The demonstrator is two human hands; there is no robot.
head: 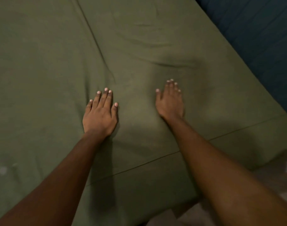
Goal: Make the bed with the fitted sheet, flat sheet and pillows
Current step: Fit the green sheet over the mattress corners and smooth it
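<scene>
Green sheet (155,38) covers the bed, a bit wrinkly. I press my left hand (99,117) and right hand (169,103) flat on it, fingers open, holding nothing.

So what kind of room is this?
Most likely a bedroom. Both hands, left and right, lie flat on a green sheet spread over a mattress, with a dark blue cover at the far edge.
</scene>
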